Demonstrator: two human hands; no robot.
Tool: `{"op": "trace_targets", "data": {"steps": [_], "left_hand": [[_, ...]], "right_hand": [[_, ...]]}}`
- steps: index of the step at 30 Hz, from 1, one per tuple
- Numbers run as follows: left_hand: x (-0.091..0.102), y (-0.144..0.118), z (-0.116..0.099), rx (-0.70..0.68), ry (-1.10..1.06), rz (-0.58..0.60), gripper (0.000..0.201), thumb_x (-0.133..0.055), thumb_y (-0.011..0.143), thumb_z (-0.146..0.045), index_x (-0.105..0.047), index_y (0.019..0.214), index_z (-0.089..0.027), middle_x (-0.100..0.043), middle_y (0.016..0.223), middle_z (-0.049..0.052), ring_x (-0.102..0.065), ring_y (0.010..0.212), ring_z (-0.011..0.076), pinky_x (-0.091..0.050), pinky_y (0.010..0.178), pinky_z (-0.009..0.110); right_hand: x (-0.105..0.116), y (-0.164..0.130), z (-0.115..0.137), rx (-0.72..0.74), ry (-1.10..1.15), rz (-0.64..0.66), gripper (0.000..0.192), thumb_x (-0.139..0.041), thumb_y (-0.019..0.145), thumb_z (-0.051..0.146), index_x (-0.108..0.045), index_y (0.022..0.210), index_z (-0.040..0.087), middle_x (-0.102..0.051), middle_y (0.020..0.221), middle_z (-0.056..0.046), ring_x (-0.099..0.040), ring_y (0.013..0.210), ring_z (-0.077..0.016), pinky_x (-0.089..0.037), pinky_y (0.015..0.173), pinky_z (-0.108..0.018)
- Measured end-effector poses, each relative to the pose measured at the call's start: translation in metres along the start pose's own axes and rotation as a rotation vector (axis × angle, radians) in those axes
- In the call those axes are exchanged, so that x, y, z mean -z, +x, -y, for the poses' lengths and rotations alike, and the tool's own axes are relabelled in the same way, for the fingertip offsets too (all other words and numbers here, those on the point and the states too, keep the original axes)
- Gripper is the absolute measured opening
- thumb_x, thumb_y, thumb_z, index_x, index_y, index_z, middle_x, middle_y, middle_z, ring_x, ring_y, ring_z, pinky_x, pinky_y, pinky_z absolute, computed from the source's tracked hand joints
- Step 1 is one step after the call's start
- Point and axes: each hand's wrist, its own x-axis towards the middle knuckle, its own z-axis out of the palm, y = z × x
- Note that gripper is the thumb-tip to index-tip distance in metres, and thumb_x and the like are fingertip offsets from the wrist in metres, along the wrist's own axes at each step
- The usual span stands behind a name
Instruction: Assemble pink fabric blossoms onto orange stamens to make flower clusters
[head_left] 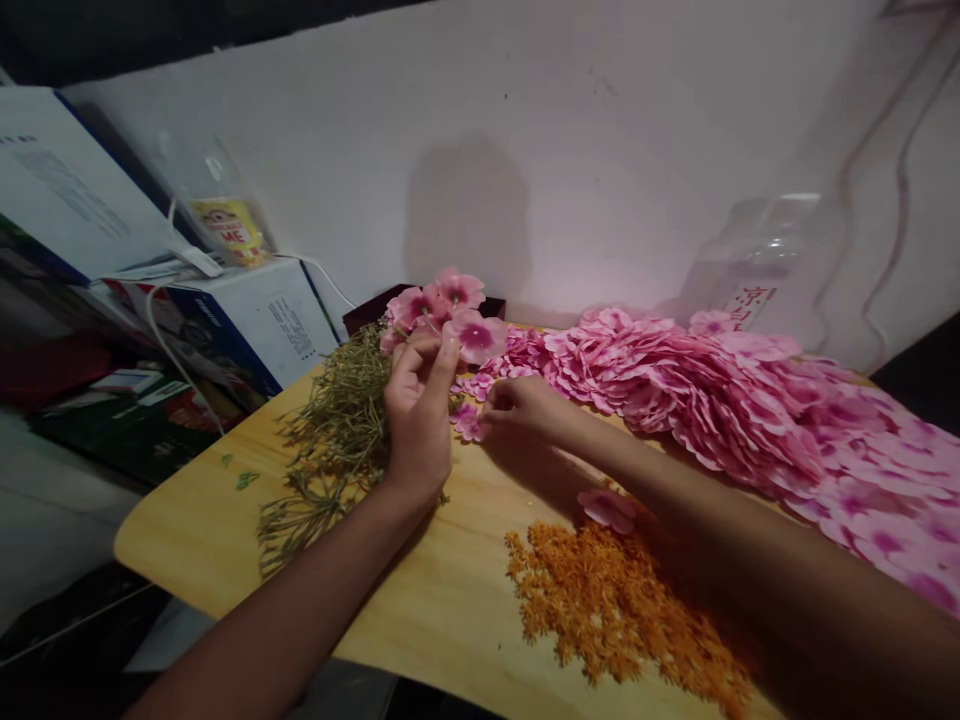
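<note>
My left hand (418,415) is raised above the wooden table (225,520) and grips a sprig of pink fabric flowers (450,305), their heads sticking up above my fingers. Just to its right, my right hand (517,410) rests low on the table, its fingertips pinched on a small pink petal (469,422). A few more small pink petals (480,385) lie between the two hands. Left of my left hand lies a heap of green stems (337,430).
A long heap of large pink petals (750,410) runs along the wall to the right. Orange flower centres (615,600) are piled near the front edge, one pink petal (607,508) beside them. Cardboard boxes (247,320) and a clear bottle (757,270) stand at the back.
</note>
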Motion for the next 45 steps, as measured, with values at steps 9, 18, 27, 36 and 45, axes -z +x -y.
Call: {"op": "trace_targets", "data": {"steps": [9, 18, 27, 36, 45], "left_hand": [[0.002, -0.002, 0.000, 0.051, 0.248, 0.201, 0.017, -0.063, 0.078, -0.033, -0.060, 0.071, -0.018, -0.050, 0.084, 0.002, -0.050, 0.081, 0.0135, -0.044, 0.076, 0.026], [-0.006, -0.011, -0.010, 0.107, 0.228, 0.335, 0.015, -0.060, 0.079, -0.026, -0.060, 0.066, -0.018, -0.050, 0.081, 0.002, -0.049, 0.077, 0.0138, -0.044, 0.069, 0.024], [-0.004, -0.010, -0.009, 0.178, 0.177, 0.379, 0.024, -0.056, 0.082, -0.036, -0.061, 0.067, -0.018, -0.050, 0.084, 0.004, -0.050, 0.081, 0.0152, -0.046, 0.069, 0.025], [-0.007, -0.015, -0.011, 0.257, 0.149, 0.377, 0.016, -0.067, 0.073, -0.031, -0.063, 0.068, -0.016, -0.048, 0.085, 0.003, -0.049, 0.073, 0.0128, -0.047, 0.053, 0.021], [-0.005, -0.011, -0.001, 0.173, 0.194, 0.301, 0.014, -0.066, 0.074, -0.029, -0.064, 0.066, -0.016, -0.051, 0.082, 0.004, -0.050, 0.076, 0.0139, -0.047, 0.059, 0.022]], "right_hand": [[0.078, -0.066, 0.006, -0.039, 0.688, -0.205, 0.021, -0.071, 0.070, 0.039, -0.066, 0.072, 0.019, -0.068, 0.097, -0.006, -0.063, 0.085, -0.0168, -0.050, 0.073, -0.031], [0.066, -0.053, 0.001, -0.059, 0.638, -0.256, 0.016, -0.069, 0.073, 0.033, -0.059, 0.071, 0.020, -0.067, 0.081, -0.004, -0.060, 0.070, -0.0142, -0.048, 0.061, -0.027], [0.061, -0.051, 0.001, -0.089, 0.781, -0.302, 0.024, -0.073, 0.068, 0.032, -0.054, 0.069, 0.018, -0.062, 0.065, 0.001, -0.058, 0.061, -0.0112, -0.045, 0.057, -0.024], [0.061, -0.060, 0.009, -0.116, 0.655, -0.330, 0.021, -0.072, 0.070, 0.031, -0.056, 0.073, 0.017, -0.063, 0.068, 0.000, -0.057, 0.058, -0.0103, -0.042, 0.050, -0.022], [0.049, -0.091, 0.015, 0.115, 0.107, 0.042, 0.009, -0.061, 0.081, 0.025, -0.069, 0.081, 0.022, -0.069, 0.078, -0.003, -0.061, 0.068, -0.0144, -0.044, 0.062, -0.026]]}}
